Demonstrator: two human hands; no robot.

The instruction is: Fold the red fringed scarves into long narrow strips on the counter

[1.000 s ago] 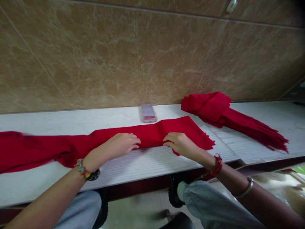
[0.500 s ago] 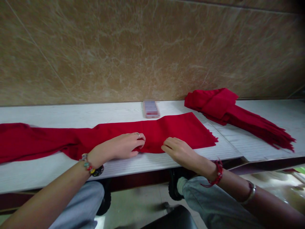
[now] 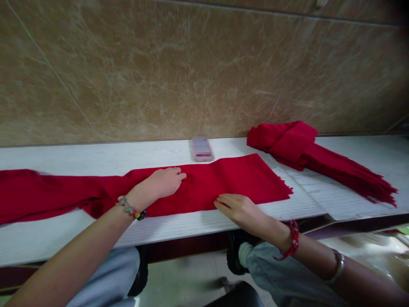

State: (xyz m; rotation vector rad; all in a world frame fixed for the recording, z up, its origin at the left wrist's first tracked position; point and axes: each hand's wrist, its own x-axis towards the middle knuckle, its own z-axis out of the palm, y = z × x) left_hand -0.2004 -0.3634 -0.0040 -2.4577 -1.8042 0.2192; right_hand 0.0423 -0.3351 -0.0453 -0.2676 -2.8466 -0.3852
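A long red scarf [image 3: 223, 181] lies stretched along the white shelf [image 3: 96, 160], its fringed end at the right. My left hand [image 3: 164, 182] rests flat on the scarf's middle, fingers stretched toward the right. Fingers extended and pressing down, my right hand [image 3: 238, 207] sits on the scarf's near edge. Neither hand grips the cloth. The scarf's left part runs out of view at the left edge.
A second red scarf [image 3: 306, 149], folded with its fringe trailing right, lies at the back right. A phone [image 3: 202, 149] sits against the brown marble wall [image 3: 191, 72] behind the scarf. My knees and a dark stool show below the shelf's front edge.
My left hand has slid away from me onto the scarf and flattened. My right hand moved slightly toward the near edge. The cloth between them lies smoother and wider.
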